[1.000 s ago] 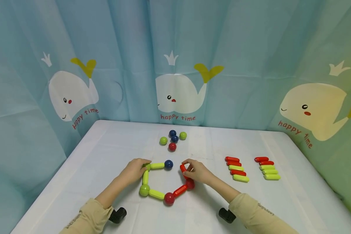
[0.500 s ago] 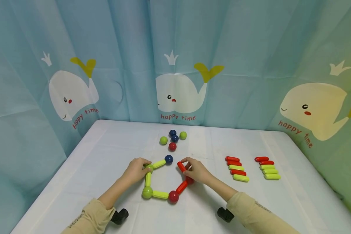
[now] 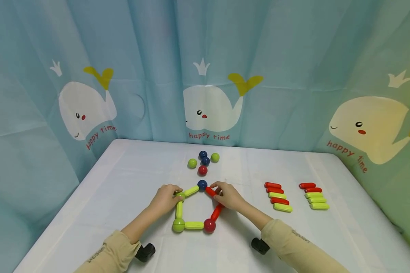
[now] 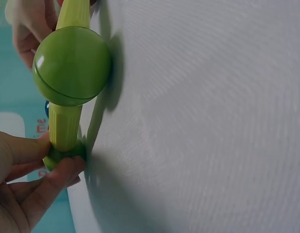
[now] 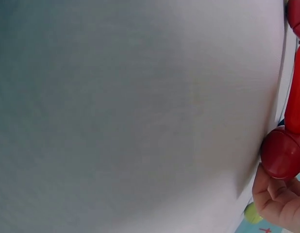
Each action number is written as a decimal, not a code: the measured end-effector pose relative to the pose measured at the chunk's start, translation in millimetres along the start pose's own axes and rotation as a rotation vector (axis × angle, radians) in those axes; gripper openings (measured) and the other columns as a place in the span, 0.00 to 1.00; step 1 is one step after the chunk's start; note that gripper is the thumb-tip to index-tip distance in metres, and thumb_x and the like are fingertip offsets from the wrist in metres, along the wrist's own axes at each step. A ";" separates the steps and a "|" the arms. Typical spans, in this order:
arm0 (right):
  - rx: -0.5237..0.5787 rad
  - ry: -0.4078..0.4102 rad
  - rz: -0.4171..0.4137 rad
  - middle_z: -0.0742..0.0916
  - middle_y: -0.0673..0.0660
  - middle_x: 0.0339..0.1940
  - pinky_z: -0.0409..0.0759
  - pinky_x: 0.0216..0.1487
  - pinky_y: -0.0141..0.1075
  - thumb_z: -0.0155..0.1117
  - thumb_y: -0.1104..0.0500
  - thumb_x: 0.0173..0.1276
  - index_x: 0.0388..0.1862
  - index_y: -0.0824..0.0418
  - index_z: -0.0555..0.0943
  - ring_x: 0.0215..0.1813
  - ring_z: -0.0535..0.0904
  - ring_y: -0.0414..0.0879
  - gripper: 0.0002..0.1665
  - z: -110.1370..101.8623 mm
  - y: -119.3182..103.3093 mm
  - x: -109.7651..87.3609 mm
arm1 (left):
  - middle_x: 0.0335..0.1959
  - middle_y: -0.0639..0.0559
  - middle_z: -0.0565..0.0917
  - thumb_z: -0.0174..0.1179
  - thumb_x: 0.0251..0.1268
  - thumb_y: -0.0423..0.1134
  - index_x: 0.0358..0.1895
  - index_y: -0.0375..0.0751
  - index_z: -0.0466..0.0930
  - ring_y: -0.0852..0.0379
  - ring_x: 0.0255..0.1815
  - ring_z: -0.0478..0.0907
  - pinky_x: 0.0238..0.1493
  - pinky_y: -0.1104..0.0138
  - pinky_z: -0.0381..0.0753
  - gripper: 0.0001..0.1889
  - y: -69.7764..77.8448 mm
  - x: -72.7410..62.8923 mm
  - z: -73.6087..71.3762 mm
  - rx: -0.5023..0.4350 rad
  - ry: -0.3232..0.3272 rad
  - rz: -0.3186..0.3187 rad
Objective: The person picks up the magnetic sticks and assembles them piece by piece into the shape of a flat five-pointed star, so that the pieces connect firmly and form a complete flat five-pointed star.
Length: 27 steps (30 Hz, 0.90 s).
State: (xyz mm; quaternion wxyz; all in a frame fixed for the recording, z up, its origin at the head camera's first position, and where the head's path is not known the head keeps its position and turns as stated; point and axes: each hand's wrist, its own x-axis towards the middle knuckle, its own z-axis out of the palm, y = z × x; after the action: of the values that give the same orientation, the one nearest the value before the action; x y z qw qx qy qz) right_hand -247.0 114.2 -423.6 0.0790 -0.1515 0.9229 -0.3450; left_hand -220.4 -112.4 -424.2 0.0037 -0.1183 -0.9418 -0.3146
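Balls and short rods form a five-sided ring on the table. My left hand point(image 3: 166, 198) pinches the green ball point(image 4: 65, 156) at the ring's upper left corner. From it, one yellow-green rod point(image 3: 192, 190) runs to the blue ball point(image 3: 202, 185) at the top and another point(image 3: 179, 209) to a larger-looking green ball point(image 3: 178, 225). My right hand point(image 3: 229, 195) grips a red rod point(image 3: 210, 191) whose far end meets the blue ball. A red ball point(image 5: 282, 153) sits by its fingers, hidden in the head view. A second red rod point(image 3: 216, 212) leads to the near red ball point(image 3: 210, 225).
Behind the ring lie loose balls, among them a red ball point(image 3: 203, 170) and a green ball point(image 3: 192, 163). Two columns of red and yellow-green rods point(image 3: 283, 207) lie to the right. A whale-print curtain point(image 3: 150, 76) hangs behind the table point(image 3: 123, 167).
The ring's open sides have swung together: the blue ball moved back, and the red rod in my right hand moved left to meet it. My left hand shifted slightly right with the green ball.
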 end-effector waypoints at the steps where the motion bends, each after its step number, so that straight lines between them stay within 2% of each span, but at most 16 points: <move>1: -0.001 -0.001 0.002 0.84 0.60 0.34 0.77 0.29 0.32 0.62 0.72 0.59 0.49 0.65 0.79 0.29 0.74 0.44 0.18 -0.7 -0.2 0.7 | 0.43 0.41 0.86 0.64 0.57 0.34 0.45 0.32 0.83 0.45 0.45 0.81 0.46 0.56 0.80 0.13 0.6 0.7 0.6 0.000 0.004 0.005; 4: -0.002 -0.005 0.001 0.84 0.61 0.35 0.78 0.29 0.32 0.62 0.72 0.59 0.49 0.65 0.79 0.29 0.74 0.44 0.18 -3.4 -0.7 1.5 | 0.42 0.40 0.86 0.65 0.57 0.34 0.45 0.31 0.83 0.46 0.44 0.82 0.45 0.56 0.80 0.14 1.8 2.2 0.6 0.005 0.005 0.015; 7: -0.014 -0.021 -0.010 0.84 0.61 0.35 0.78 0.30 0.32 0.62 0.71 0.60 0.49 0.66 0.79 0.29 0.74 0.44 0.17 -6.3 0.7 0.2 | 0.43 0.39 0.85 0.65 0.57 0.36 0.53 0.32 0.78 0.48 0.41 0.82 0.41 0.58 0.80 0.20 2.1 0.8 -2.6 0.003 -0.038 -0.008; 11: -0.043 -0.065 -0.049 0.83 0.59 0.33 0.75 0.29 0.30 0.62 0.68 0.62 0.50 0.67 0.78 0.28 0.72 0.42 0.16 -11.7 4.4 -4.6 | 0.29 0.45 0.84 0.67 0.55 0.39 0.66 0.35 0.65 0.56 0.25 0.79 0.28 0.66 0.77 0.35 2.7 -11.2 -14.0 -0.061 -0.164 -0.091; 14: -0.055 -0.104 -0.070 0.81 0.57 0.29 0.71 0.29 0.29 0.61 0.66 0.63 0.50 0.69 0.77 0.27 0.71 0.42 0.16 -15.5 7.0 -8.7 | 0.18 0.51 0.80 0.68 0.54 0.38 0.70 0.32 0.57 0.60 0.16 0.75 0.23 0.69 0.73 0.41 3.0 -25.6 -21.1 -0.143 -0.269 -0.119; 18: -0.057 -0.122 -0.081 0.80 0.56 0.28 0.71 0.28 0.28 0.61 0.64 0.64 0.49 0.69 0.77 0.27 0.71 0.41 0.15 -17.9 9.6 -12.3 | 0.21 0.51 0.81 0.70 0.50 0.32 0.70 0.23 0.48 0.60 0.17 0.77 0.23 0.68 0.78 0.48 3.9 -38.7 -20.1 -0.261 -0.370 -0.086; 20: -0.063 -0.117 -0.089 0.81 0.56 0.28 0.71 0.28 0.27 0.62 0.64 0.64 0.48 0.69 0.77 0.27 0.71 0.41 0.15 -18.2 10.0 -13.3 | 0.24 0.51 0.81 0.71 0.47 0.30 0.70 0.20 0.46 0.60 0.18 0.77 0.23 0.69 0.78 0.50 5.5 -41.0 -16.9 -0.284 -0.376 -0.056; 23: -0.070 -0.109 -0.100 0.81 0.57 0.29 0.70 0.29 0.28 0.62 0.64 0.63 0.48 0.69 0.77 0.28 0.71 0.41 0.15 -17.7 10.0 -14.1 | 0.24 0.52 0.80 0.72 0.44 0.29 0.69 0.18 0.46 0.61 0.19 0.76 0.22 0.70 0.77 0.51 8.2 -41.7 -12.0 -0.272 -0.339 -0.019; 27: -0.073 -0.102 -0.107 0.83 0.58 0.31 0.71 0.30 0.28 0.63 0.64 0.63 0.48 0.70 0.77 0.29 0.72 0.42 0.15 -16.2 10.5 -14.5 | 0.23 0.52 0.80 0.73 0.43 0.29 0.68 0.18 0.48 0.62 0.19 0.75 0.21 0.71 0.75 0.51 11.3 -41.3 -8.9 -0.251 -0.302 -0.022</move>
State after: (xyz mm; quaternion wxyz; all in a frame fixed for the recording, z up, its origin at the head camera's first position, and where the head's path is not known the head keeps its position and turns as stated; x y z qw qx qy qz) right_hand -239.8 136.5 -417.8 0.1016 -0.2206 0.9203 -0.3066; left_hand -178.2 -118.0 -413.7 -0.1559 -0.1531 -0.8863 -0.4084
